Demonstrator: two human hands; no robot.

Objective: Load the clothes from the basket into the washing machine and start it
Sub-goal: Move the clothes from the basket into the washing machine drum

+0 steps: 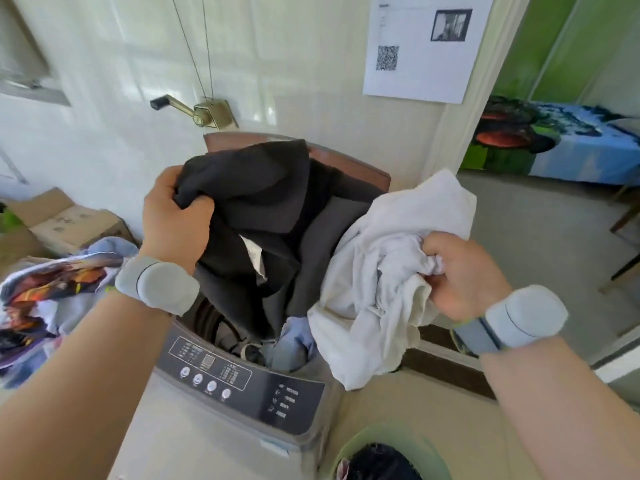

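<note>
A top-loading washing machine (242,382) stands below me with its brown lid (349,161) raised at the back. My left hand (173,220) grips a black garment (263,209) that hangs down into the drum. My right hand (460,275) clutches a bunched white garment (384,271) over the drum's right rim. Blue and grey clothes (291,344) lie inside the drum. A light green basket (384,445) sits at the bottom edge with dark clothes (377,462) in it.
A colourful pile of fabric (52,289) lies left of the machine, with cardboard boxes (62,220) behind it. A brass winch handle (204,112) is fixed to the wall above the lid. An open doorway on the right shows a bed (561,140).
</note>
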